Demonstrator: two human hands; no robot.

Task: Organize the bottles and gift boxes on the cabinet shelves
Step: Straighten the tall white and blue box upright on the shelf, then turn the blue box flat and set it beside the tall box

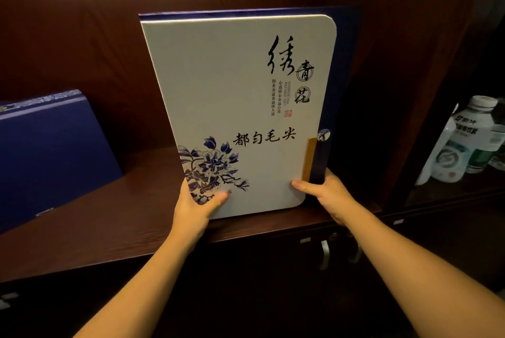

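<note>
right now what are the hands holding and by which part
Both hands hold the flat white gift box with blue flower print, upright, by its bottom corners: left hand at the lower left, right hand at the lower right.

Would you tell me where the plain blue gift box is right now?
In the head view, the plain blue gift box leans on the shelf at far left, left of the white floral box.
</note>
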